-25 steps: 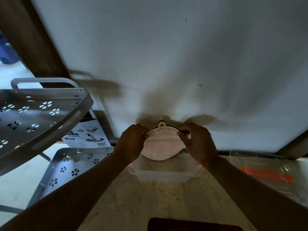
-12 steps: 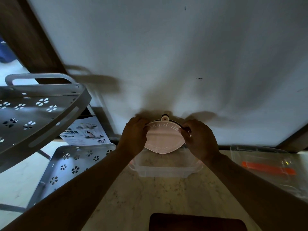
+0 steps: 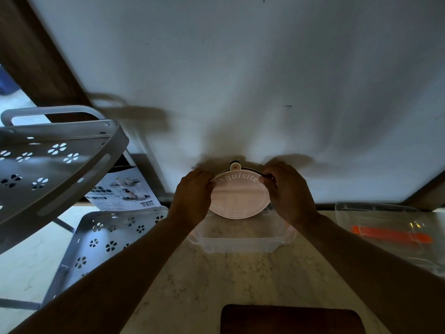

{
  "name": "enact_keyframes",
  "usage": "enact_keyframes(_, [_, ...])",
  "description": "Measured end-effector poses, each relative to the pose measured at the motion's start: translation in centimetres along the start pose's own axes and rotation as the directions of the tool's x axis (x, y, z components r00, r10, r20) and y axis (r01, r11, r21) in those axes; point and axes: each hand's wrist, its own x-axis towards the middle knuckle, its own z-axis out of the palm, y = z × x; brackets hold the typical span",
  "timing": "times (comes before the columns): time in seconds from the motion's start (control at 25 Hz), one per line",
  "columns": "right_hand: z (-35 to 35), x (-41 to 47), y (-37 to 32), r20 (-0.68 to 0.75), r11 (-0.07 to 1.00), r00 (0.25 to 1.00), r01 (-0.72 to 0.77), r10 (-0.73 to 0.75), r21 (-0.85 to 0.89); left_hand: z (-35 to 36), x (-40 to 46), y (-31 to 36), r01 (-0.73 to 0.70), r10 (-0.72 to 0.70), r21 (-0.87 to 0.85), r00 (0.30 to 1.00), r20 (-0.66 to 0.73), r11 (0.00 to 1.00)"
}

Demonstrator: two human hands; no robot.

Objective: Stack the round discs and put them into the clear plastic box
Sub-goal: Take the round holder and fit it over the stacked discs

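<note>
Discs: a pink round disc (image 3: 239, 197) faces the camera, tilted up on edge, with the word "exquisite" curving along its upper part and a small tab at its top edge; a dark rim shows just behind its upper edge, so more than one disc may be stacked there, though I cannot tell how many
Where the discs are: held in the air above the far side of the clear plastic box (image 3: 240, 239), their lower edge overlapping the box's back rim in this view; whether they touch the box I cannot tell
Left hand (image 3: 192, 195): grip grasping the left edge of the discs, fingers curled round it
Right hand (image 3: 287, 192): grip grasping the right edge, thumb and fingers pinching near the upper right rim
Box: sits open on the pale marbled surface (image 3: 216, 285), between the two forearms, close to the wall
Right of the box: a clear lid or tray (image 3: 385, 227) with an orange strip
Left: a grey rack (image 3: 60, 165) with flower-shaped cut-outs, a lower shelf of the same kind, and a printed carton leaning between them
Near edge: a dark brown board (image 3: 291, 321) lies on the surface
</note>
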Motion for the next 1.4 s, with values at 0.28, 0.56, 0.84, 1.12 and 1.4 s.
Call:
enact_keyframes(0.28, [0.4, -0.7, -0.3, -0.023, 0.999, 0.999, -0.036, 0.036, 0.01, -0.2, 0.0, 0.2, -0.035, 0.036, 0.036, 0.999, -0.004, 0.999])
enact_keyframes(0.56, [0.8, -0.5, -0.3, 0.006, 0.999, 0.999, -0.036, 0.036, -0.022, 0.2, -0.4, 0.3, -0.075, 0.076, 0.1, 0.997, -0.007, 0.992])
enact_keyframes(0.84, [0.9, 0.0, 0.0, 0.079, 0.996, 0.997, -0.012, 0.019, -0.086, 0.9, -0.3, 0.3, -0.032, 0.025, 0.116, 0.997, 0.066, 0.993])
enact_keyframes(1.12, [0.5, 0.1, -0.3, 0.104, 0.998, 0.994, -0.026, 0.032, -0.056, 0.3, -0.4, 0.2, 0.036, -0.044, 0.069, 0.992, 0.116, 0.997])
enact_keyframes(1.4, [-1.2, -0.6, 0.4, 0.146, 0.985, 0.985, 0.109, -0.089, -0.134, -0.5, -0.9, 0.7, 0.021, -0.042, 0.104, 0.978, 0.207, 0.994])
